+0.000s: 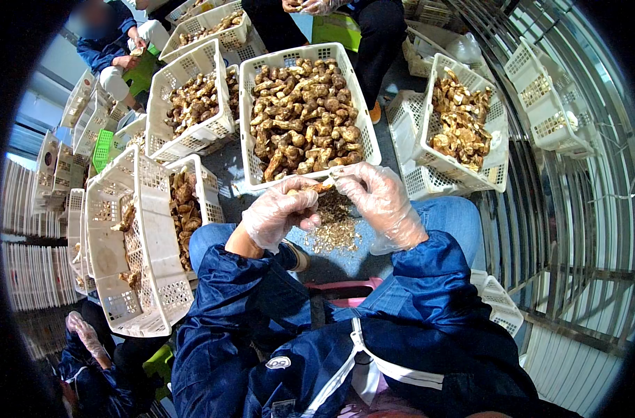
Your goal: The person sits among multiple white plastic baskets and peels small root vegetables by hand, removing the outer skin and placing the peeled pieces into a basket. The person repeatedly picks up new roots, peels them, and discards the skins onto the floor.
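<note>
My left hand (pixel 283 211), in a clear plastic glove, is closed on a brown mushroom (pixel 317 187), whose end sticks out towards the other hand. My right hand (pixel 377 204), gloved alike, pinches something small and pale at the mushroom's tip; whether it is a blade or a piece of mushroom, I cannot tell. Both hands are at the near edge of a white plastic crate (pixel 311 180) full of whole brown mushrooms (pixel 307 115). Below them, pale and dark trimmings (pixel 333 235) lie on the blue floor between my knees.
To the right, a crate (pixel 427 151) of mushroom pieces rests on another crate. A nearly empty crate (pixel 155 271) and more filled crates (pixel 158 125) stand left. Metal racks (pixel 510 224) run along the right. Co-workers sit at the top and lower left, one gloved hand (pixel 85 332) showing.
</note>
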`<act>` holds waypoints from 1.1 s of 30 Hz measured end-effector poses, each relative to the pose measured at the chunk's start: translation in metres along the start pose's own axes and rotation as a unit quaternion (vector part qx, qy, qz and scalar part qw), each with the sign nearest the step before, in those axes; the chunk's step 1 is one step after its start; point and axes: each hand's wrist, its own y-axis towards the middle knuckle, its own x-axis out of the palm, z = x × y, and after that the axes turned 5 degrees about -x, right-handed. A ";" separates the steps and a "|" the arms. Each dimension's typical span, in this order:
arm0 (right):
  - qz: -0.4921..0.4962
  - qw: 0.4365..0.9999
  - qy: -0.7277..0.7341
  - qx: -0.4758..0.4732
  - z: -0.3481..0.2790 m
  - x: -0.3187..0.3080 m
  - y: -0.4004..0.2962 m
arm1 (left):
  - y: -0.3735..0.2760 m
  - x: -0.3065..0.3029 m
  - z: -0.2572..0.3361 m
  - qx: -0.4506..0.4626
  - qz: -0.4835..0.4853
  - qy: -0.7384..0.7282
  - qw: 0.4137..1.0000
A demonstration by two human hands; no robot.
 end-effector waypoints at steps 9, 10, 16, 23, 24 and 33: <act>0.005 1.000 -0.007 -0.030 -0.011 -0.001 -0.001 | 0.006 -0.003 -0.005 0.046 0.065 0.082 0.993; 0.010 0.999 -0.001 -0.049 -0.008 0.000 -0.001 | 0.007 -0.004 -0.006 0.051 0.058 0.098 0.992; 0.000 1.000 -0.020 0.013 -0.002 0.001 0.000 | 0.009 -0.003 -0.009 0.044 0.057 0.155 0.985; 0.028 0.999 -0.040 -0.018 -0.001 0.004 -0.001 | 0.004 0.005 -0.004 0.041 0.060 0.172 0.982; 0.021 0.999 -0.030 -0.023 -0.001 0.003 -0.001 | 0.003 0.007 -0.002 0.043 0.058 0.186 0.980; -0.009 1.000 -0.005 -0.006 0.000 0.001 0.000 | 0.004 0.002 -0.006 0.069 -0.041 0.179 0.981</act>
